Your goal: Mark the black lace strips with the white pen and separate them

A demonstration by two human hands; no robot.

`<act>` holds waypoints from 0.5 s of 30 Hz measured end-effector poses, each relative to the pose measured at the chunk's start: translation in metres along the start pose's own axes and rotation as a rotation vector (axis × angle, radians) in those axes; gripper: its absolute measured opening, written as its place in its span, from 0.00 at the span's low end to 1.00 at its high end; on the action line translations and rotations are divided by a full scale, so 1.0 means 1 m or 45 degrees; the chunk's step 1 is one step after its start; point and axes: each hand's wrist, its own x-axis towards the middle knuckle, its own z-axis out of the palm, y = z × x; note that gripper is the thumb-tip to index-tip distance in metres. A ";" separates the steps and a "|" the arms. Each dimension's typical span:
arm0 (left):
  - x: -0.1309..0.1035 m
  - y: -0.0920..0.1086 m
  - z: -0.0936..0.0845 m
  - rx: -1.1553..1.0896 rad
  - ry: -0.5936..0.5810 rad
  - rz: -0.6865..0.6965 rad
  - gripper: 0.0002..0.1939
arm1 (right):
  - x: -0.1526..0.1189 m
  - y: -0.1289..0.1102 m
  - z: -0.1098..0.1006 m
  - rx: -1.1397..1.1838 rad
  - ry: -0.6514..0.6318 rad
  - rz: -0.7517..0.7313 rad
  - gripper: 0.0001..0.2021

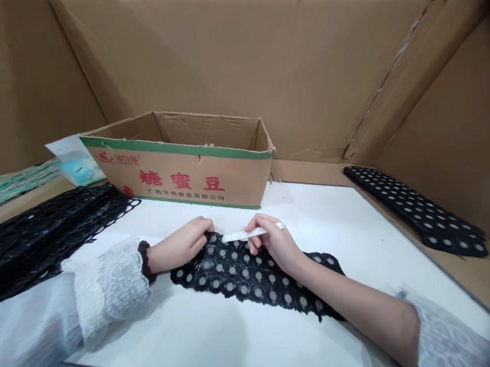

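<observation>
A black sheet with rows of pale round discs [258,293] lies slantwise on the white board. My left hand [184,243] is closed on the sheet's upper left corner, its fingers bent over the edge. In my right hand [273,240] is a thin white tool [244,235], pinched between the fingers. The tool's left tip rests at the sheet's top row, just right of my left hand. My right forearm passes over the right part of the sheet and hides some of it.
An open cardboard box [186,179] stands behind the sheet. Black perforated sheets [44,234] are heaped at the left, near green and white strips [21,183]. More disc-filled black sheets [412,206] lie at the right. Cardboard walls [229,57] enclose the white board [188,342].
</observation>
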 end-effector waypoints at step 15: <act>-0.001 0.000 -0.001 -0.019 -0.024 0.057 0.12 | -0.016 -0.003 0.007 -0.670 -0.147 -0.219 0.09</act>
